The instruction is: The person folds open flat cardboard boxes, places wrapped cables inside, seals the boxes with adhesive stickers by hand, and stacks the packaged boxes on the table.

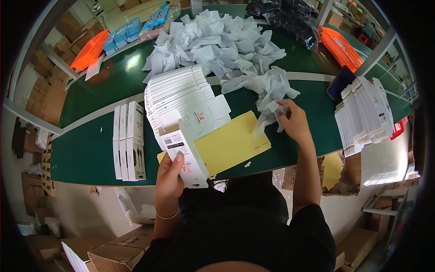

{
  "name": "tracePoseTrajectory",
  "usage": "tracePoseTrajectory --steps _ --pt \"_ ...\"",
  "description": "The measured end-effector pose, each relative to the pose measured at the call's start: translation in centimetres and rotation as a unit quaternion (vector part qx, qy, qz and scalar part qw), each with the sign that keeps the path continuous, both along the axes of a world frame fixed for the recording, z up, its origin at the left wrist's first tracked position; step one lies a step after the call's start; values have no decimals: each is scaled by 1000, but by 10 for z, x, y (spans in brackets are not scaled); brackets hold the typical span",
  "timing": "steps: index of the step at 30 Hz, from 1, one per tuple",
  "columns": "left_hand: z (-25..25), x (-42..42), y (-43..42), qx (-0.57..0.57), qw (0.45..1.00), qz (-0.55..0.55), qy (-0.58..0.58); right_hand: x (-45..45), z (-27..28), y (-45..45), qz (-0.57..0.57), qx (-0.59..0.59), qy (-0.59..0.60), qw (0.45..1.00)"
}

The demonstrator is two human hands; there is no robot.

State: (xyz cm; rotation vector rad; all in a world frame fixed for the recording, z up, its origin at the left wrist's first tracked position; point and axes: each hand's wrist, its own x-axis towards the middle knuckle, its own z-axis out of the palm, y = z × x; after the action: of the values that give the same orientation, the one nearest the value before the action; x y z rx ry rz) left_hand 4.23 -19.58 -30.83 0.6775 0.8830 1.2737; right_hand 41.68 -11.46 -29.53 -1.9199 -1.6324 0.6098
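Observation:
My left hand (171,174) is wrapped round a small white carton (192,164) printed with "3A", tilted, its top flaps standing open. At the right, the fingers of my right hand (294,121) pinch a thin, whitish translucent bag (272,97) at the near end of a heap. Behind it spreads the large pile of similar crumpled bags (213,41). Just past the carton lies a fanned row of flat white cartons (181,93). Under my hands is a yellow sheet (235,143) on the green table (90,145).
Standing white boxes (129,140) are at the left; a stack of flat cartons (364,115) is at the right. Orange baskets (340,47) sit at both far sides, with blue packs (129,32) at far left and black plastic bags (292,22) behind. Cardboard boxes lie on the floor.

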Motion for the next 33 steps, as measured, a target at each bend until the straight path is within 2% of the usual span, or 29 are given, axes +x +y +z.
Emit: tracePoseTrajectory --steps 5,10,15,17,19,21,24,26,27,29,33 --pt "2 9 -1 81 994 -15 77 5 1 -32 -3 100 -71 992" --pt "6 12 0 54 997 -53 32 19 -5 -38 42 103 19 994" --pt "10 20 -5 9 996 -84 2 6 6 -40 7 -8 100 995" --pt "8 24 -7 34 989 -114 92 -7 14 -40 -14 101 220 970" --pt "7 28 -8 55 971 -146 183 -24 22 -42 -39 205 337 918" --pt "10 36 -13 62 966 -149 202 -50 30 -45 3 281 403 871" --pt "17 46 -17 93 949 -167 249 -98 32 -55 72 315 397 859" --pt "18 42 -17 93 951 -162 247 -116 21 -53 144 363 316 865" --pt "18 41 -17 94 952 -160 242 -121 17 -55 145 361 319 864" --pt "18 38 -18 97 955 -157 234 -129 12 -57 231 330 243 882" --pt "10 27 -16 150 950 -150 228 -129 17 -60 267 308 195 892"
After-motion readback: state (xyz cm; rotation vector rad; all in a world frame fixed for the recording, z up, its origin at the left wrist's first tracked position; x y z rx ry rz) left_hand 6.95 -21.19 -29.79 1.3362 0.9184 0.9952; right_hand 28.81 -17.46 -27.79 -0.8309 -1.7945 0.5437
